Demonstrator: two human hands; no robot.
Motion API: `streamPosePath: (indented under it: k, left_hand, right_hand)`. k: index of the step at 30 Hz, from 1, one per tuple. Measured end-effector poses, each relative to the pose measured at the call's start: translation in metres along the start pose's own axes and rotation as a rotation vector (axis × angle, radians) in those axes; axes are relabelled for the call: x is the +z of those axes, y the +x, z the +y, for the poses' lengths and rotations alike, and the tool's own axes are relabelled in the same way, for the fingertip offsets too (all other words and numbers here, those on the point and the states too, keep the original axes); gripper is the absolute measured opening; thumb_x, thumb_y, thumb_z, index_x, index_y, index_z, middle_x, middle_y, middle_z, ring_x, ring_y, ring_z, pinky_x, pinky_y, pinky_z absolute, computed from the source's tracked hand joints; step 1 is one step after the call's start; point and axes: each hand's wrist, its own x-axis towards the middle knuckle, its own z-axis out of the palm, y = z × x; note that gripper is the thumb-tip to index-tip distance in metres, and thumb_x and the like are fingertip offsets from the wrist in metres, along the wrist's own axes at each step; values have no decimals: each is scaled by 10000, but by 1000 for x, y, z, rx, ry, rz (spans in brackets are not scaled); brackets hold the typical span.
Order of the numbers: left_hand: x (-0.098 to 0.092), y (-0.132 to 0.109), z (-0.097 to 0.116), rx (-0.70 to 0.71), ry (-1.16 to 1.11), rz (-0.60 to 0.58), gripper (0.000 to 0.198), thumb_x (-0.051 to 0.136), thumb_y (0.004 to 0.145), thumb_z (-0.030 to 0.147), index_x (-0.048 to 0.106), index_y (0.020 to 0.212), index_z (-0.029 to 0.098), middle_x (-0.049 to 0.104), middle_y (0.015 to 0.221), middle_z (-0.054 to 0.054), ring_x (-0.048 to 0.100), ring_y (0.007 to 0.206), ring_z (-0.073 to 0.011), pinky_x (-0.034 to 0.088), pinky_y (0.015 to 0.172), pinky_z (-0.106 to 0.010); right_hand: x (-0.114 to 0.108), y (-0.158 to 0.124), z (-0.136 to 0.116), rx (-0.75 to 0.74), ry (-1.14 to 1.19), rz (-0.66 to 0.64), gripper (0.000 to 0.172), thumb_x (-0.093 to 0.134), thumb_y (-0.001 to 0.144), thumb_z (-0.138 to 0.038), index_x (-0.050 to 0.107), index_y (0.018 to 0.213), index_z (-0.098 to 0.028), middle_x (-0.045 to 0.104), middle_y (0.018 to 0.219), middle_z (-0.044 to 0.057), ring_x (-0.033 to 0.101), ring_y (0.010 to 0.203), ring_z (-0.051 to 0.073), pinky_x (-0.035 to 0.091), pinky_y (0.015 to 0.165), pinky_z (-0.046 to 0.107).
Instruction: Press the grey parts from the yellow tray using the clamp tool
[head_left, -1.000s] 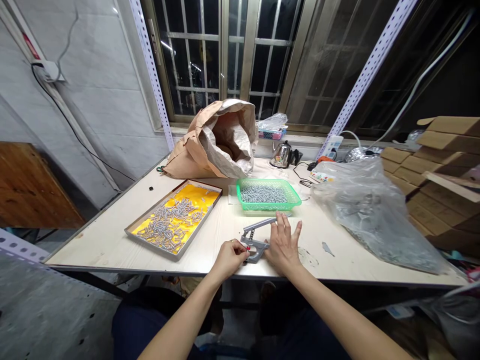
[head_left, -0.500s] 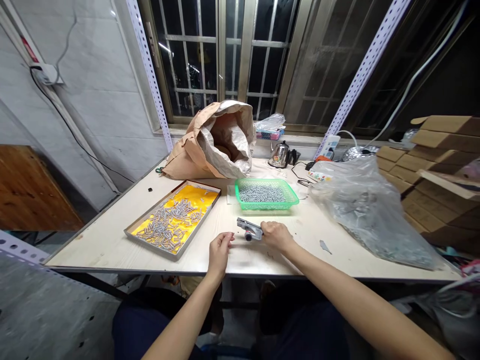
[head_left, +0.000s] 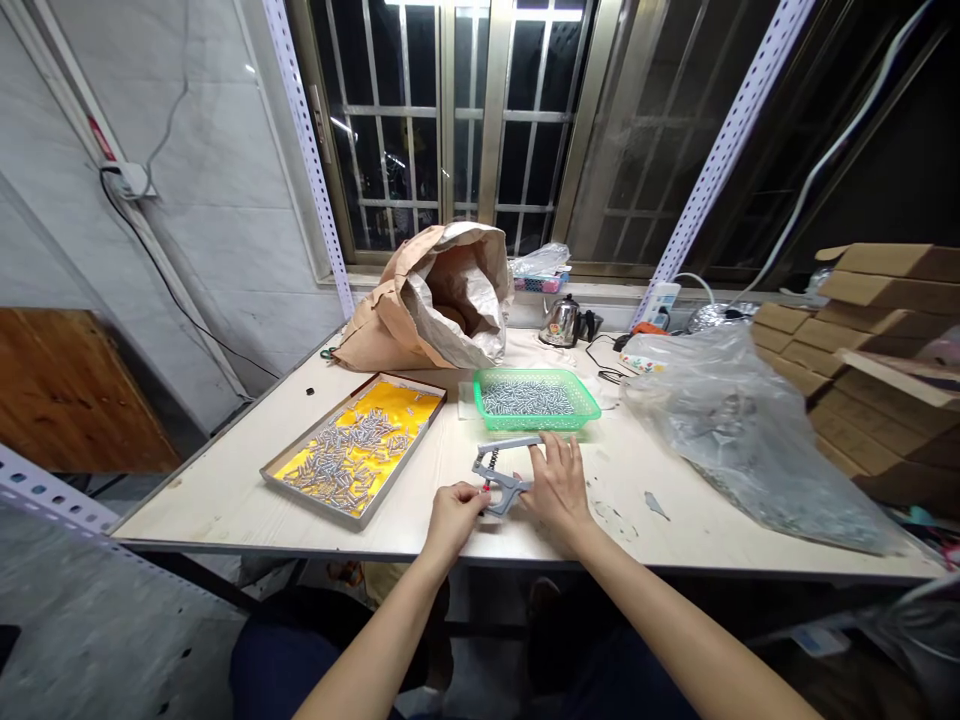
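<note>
My right hand (head_left: pixel 559 492) grips the grey spring-loaded pliers (head_left: pixel 507 486) over the table, and their two handles are spread apart. A dark coil spring shows near the head, with a small red part below it. My left hand (head_left: pixel 451 520) is at the jaw end, thumb and fingers pinched together. What sits between those fingertips is too small to make out. Left of the hands lies a shallow tray (head_left: pixel 363 520) with a yellow bottom, strewn with small metal pins (head_left: pixel 341 460). Behind the pliers stands a green plastic basket (head_left: pixel 540 421) full of similar small metal pieces (head_left: pixel 525 396).
A big brown paper sack (head_left: pixel 390 335) lies open at the back. A metal kettle (head_left: pixel 561 322) stands beside it by the window. On the right are a clear plastic bag (head_left: pixel 720 430), stacked cardboard boxes (head_left: pixel 885 360) and a grey scrap (head_left: pixel 656 505).
The pliers' handles have spread apart, and my right hand's fingers have opened out with them. My left hand has moved right to the jaw end. The camera view has tilted slightly.
</note>
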Motion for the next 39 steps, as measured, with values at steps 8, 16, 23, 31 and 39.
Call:
streamPosePath:
  k: [8,16,23,31,39]
  left_hand:
    - [-3,24,9,43,34,153,270,654,651,382,698,709,121,669,646,-60,562,560,-150,431,552,-258]
    - [-56,10,13,311,267,470,315,516,828,416,657,899,144,675,838,-78,618,792,-192,475,720,-301]
    - [-97,-4,45,498,456,558,224,542,831,343,665,863,159,658,835,-53,593,733,-150,448,633,-246]
    - [-129,7,41,460,461,596,210,573,801,316,673,862,141,662,847,-52,588,707,-134,448,614,-233]
    - [-192,-34,57,504,489,794,204,571,804,305,675,864,140,644,837,-37,577,720,-120,445,626,-211]
  right_hand:
    - [11,-39,28,168,-46,-89,470,607,716,-408,587,1049,-77,510,1202,203,403,1167,335,188,1081,510]
    - [18,-43,33,270,-28,-116,546,592,708,-515,603,1044,-85,499,1174,191,397,1123,330,210,1064,509]
    - [22,-46,37,275,31,-170,576,615,666,-503,612,1071,-94,481,1172,173,381,1120,321,205,1071,496]
    - [20,-48,38,292,49,-166,639,568,669,-616,632,1052,-109,490,1184,172,375,1098,329,294,1003,476]
    - [31,-53,49,159,43,-190,674,482,728,-659,640,1038,-82,517,1165,219,428,1061,343,325,918,454]
